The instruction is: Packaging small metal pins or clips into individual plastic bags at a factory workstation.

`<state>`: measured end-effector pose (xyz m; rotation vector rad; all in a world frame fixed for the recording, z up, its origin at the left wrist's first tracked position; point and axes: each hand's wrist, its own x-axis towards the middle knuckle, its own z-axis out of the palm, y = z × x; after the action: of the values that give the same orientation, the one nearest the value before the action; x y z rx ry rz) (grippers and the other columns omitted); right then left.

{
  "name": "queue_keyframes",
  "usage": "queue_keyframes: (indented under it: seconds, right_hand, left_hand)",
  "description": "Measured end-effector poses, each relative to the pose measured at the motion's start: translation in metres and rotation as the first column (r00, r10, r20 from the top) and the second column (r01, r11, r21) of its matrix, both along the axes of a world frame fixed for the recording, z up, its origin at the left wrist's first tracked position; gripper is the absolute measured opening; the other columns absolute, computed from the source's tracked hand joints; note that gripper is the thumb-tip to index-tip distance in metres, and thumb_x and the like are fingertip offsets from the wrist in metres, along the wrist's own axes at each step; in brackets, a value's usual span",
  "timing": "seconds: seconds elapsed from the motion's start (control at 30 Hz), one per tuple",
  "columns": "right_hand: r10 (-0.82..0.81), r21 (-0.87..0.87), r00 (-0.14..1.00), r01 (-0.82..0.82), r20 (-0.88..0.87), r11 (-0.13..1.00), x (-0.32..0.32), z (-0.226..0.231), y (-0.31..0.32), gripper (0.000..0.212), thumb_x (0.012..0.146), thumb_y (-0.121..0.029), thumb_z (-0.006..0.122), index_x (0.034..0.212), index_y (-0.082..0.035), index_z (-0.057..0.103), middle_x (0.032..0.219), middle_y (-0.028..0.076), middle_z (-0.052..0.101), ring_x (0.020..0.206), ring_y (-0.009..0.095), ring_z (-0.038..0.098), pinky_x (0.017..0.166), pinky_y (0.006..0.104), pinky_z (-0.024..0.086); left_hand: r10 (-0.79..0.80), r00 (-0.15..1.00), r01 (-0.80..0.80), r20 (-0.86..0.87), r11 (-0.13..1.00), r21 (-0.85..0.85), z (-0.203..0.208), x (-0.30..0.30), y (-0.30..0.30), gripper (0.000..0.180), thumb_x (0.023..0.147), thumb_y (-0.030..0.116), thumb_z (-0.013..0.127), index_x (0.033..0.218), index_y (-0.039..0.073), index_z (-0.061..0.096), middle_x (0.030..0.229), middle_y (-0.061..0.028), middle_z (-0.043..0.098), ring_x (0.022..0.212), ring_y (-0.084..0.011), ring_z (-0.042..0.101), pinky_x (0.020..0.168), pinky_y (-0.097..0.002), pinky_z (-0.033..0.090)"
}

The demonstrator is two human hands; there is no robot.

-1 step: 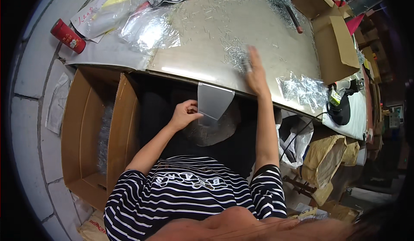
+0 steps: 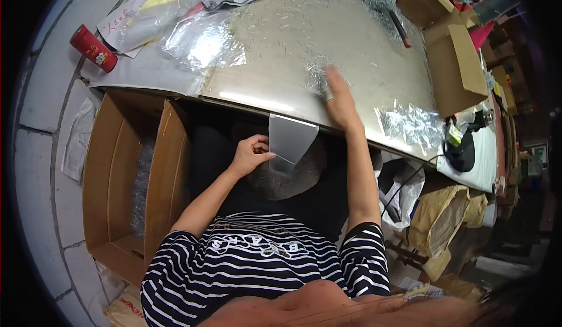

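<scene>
Clear plastic bag (image 2: 291,138) hangs just below the table (image 2: 374,63) edge, pinched at its side by the left hand (image 2: 250,154), mouth up as if to catch what comes off the edge. Right hand (image 2: 338,101) lies flat, fingers together, on a heap of small metal pins (image 2: 316,76). Three pin heaps show, one red can (image 2: 92,48), one open carton (image 2: 126,180) beside.

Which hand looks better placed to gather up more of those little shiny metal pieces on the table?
The right hand: it lies flat on the table on the pile of metal pieces, while the left hand holds the clear bag below the table edge.
</scene>
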<state>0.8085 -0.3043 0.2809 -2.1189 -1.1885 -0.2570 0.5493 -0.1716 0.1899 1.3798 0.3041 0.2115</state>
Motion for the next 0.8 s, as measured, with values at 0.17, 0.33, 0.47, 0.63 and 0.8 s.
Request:
queue_keyframes:
  seconds: [0.17, 0.33, 0.47, 0.63, 0.8]
  right_hand:
    - [0.094, 0.064, 0.678, -0.069, -0.729, 0.996, -0.012, 0.032, 0.005, 0.028, 0.091, -0.016, 0.056, 0.113, -0.003, 0.067, 0.12, 0.018, 0.064, 0.121, 0.028, 0.054, 0.103, 0.0364, 0.04]
    - [0.078, -0.062, 0.99, -0.086, -0.12, 0.994, -0.05, 0.011, 0.024, 0.036, 0.089, -0.012, 0.056, 0.125, -0.006, 0.058, 0.138, 0.017, 0.049, 0.129, 0.031, 0.045, 0.108, 0.0385, 0.035]
    - [0.114, -0.204, 0.984, -0.141, -0.138, 0.969, -0.108, 0.025, 0.017, 0.035, 0.088, -0.009, 0.056, 0.123, -0.006, 0.059, 0.137, 0.014, 0.051, 0.131, 0.031, 0.043, 0.107, 0.037, 0.036]
    - [0.092, 0.082, 0.953, -0.071, -0.288, 0.994, -0.133, 0.033, -0.03, 0.03, 0.083, 0.003, 0.058, 0.113, -0.002, 0.063, 0.121, 0.016, 0.061, 0.118, 0.032, 0.056, 0.098, 0.0353, 0.045]
    - [0.077, 0.148, 0.888, -0.011, -0.453, 0.989, -0.152, 0.016, -0.061, 0.029, 0.08, 0.009, 0.057, 0.106, 0.0, 0.064, 0.101, 0.016, 0.066, 0.094, 0.03, 0.066, 0.083, 0.0312, 0.05]
  left_hand:
    - [0.149, 0.989, -0.149, 0.002, 0.988, 0.039, -0.037, -0.004, -0.016, 0.024, 0.085, 0.009, 0.07, 0.105, -0.001, 0.062, 0.092, -0.0077, 0.068, 0.081, -0.0117, 0.065, 0.073, -0.0249, 0.051]
    - [-0.052, 0.998, 0.011, -0.035, 0.698, -0.716, -0.027, -0.013, -0.048, 0.049, 0.094, 0.045, 0.055, 0.108, -0.001, 0.064, 0.098, -0.0058, 0.067, 0.088, -0.0147, 0.064, 0.079, -0.0285, 0.051]
    - [-0.241, 0.971, 0.159, 0.0, 0.642, -0.75, -0.078, -0.029, -0.002, 0.074, 0.093, 0.064, 0.037, 0.095, -0.003, 0.067, 0.087, -0.0109, 0.069, 0.078, -0.0178, 0.067, 0.076, -0.0268, 0.053]
    - [-0.382, 0.918, 0.164, -0.11, 0.616, -0.771, -0.074, -0.029, 0.002, 0.091, 0.09, 0.072, 0.025, 0.106, -0.009, 0.063, 0.098, -0.0208, 0.068, 0.094, -0.0298, 0.068, 0.088, -0.0362, 0.053]
    - [-0.383, 0.924, 0.208, -0.008, 0.519, -0.829, -0.047, -0.023, -0.025, 0.096, 0.089, 0.075, 0.021, 0.131, -0.007, 0.048, 0.126, -0.0221, 0.058, 0.113, -0.0317, 0.059, 0.097, -0.0426, 0.047]
